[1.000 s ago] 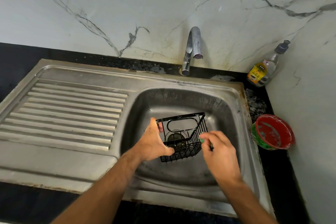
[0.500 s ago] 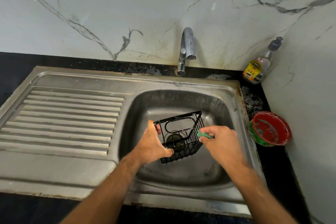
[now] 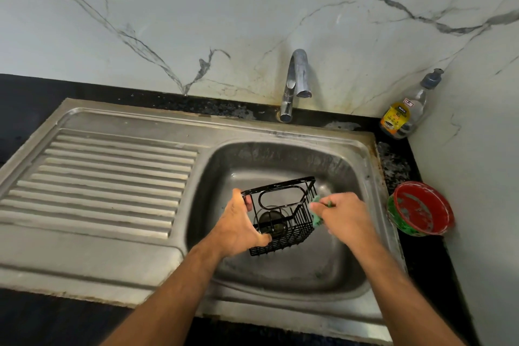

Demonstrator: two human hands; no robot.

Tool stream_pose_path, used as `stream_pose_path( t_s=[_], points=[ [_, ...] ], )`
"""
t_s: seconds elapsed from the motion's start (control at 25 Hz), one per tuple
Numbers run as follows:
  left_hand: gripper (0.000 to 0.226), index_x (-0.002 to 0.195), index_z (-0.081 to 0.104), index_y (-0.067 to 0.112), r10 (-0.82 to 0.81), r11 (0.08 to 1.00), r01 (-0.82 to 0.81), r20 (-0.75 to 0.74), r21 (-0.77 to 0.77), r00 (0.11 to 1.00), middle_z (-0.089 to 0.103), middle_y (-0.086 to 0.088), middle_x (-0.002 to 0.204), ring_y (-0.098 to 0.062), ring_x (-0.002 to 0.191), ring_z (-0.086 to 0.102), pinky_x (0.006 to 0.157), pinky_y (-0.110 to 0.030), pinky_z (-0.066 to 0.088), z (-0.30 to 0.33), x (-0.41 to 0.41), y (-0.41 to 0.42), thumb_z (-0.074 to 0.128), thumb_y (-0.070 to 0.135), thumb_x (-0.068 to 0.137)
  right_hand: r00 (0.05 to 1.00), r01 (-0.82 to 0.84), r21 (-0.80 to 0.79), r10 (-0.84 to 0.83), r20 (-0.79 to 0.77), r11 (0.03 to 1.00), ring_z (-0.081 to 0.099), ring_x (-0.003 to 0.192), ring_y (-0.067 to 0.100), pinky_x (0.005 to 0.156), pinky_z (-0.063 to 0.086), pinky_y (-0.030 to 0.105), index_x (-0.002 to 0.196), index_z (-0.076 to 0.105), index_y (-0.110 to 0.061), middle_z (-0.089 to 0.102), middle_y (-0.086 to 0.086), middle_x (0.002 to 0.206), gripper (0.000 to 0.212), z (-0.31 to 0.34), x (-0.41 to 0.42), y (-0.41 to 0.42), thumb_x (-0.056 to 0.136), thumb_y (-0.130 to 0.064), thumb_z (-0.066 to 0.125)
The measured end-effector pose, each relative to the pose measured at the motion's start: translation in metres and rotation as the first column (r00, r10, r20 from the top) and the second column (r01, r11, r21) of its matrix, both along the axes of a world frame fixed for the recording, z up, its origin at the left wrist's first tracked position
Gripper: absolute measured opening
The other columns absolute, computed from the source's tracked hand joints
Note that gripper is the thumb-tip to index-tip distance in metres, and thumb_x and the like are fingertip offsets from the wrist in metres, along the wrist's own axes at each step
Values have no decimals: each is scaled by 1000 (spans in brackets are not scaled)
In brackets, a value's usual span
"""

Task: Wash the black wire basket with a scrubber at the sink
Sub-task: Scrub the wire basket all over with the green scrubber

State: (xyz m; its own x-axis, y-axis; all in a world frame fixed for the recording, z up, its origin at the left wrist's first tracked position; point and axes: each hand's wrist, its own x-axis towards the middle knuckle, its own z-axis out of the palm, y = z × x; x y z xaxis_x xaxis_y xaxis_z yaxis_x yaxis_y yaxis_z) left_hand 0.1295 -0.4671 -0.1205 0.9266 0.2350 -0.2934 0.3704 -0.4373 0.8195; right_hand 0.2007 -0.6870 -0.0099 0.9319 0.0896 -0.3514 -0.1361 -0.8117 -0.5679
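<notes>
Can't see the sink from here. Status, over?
Left hand grips basket over sink. Right hand presses scrubber on its side. Tap dry. Nothing blocking.

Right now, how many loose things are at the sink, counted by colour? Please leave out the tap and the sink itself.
Black: 1, the wire basket, gripped by the left hand
Green: 1, the scrubber, pinched by the right hand
Red and green: 1, the bowl on the counter
Clear with yellow label: 1, the bottle in the corner
Total: 4
</notes>
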Motion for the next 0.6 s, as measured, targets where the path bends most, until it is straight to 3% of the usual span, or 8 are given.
stream_pose_path(
  t_s=[0.08,0.24,0.36,0.48,0.6],
  points=[
    [87,102,33,40,3,1000,-4,11,7,1000,57,3,115,-17,107,65,84,-40,61,-2,-1,-1,94,46,40,1000,-6,31,5,15,1000,68,61,8,69,58,28,72,73,-31,71,-10,65,14,0,-6,-8,85,-35,78],
    [83,98,32,42,26,999,-26,15,22,1000,55,3,113,-15,105,63,85,-37,59,5,0,-5,91,48,40,947,-17,192,-45,317,981,66,78,-1,80,56,20,86,75,-28,70,-14,86,13,-8,-21,9,83,-15,79],
    [83,98,32,36,30,999,-30,18,31,999,55,2,113,-16,107,61,89,-38,57,10,1,-6,89,48,39,915,-156,113,101,390,981,65,85,5,86,55,24,87,75,-23,70,-10,95,22,-16,-27,21,83,-1,72],
    [83,97,30,42,24,999,-24,2,28,1000,54,4,113,-14,108,60,90,-38,57,11,2,-5,90,48,39,888,-257,7,233,397,966,66,87,7,88,56,29,87,76,-22,71,-9,95,27,-14,-33,15,84,4,69],
    [83,97,31,44,26,999,-26,1,20,1000,55,4,114,-14,109,60,90,-38,57,11,2,-5,91,47,40,831,-247,30,196,520,969,66,85,3,88,55,22,90,77,-22,71,-10,96,29,-6,-32,4,81,5,71]
  ],
)
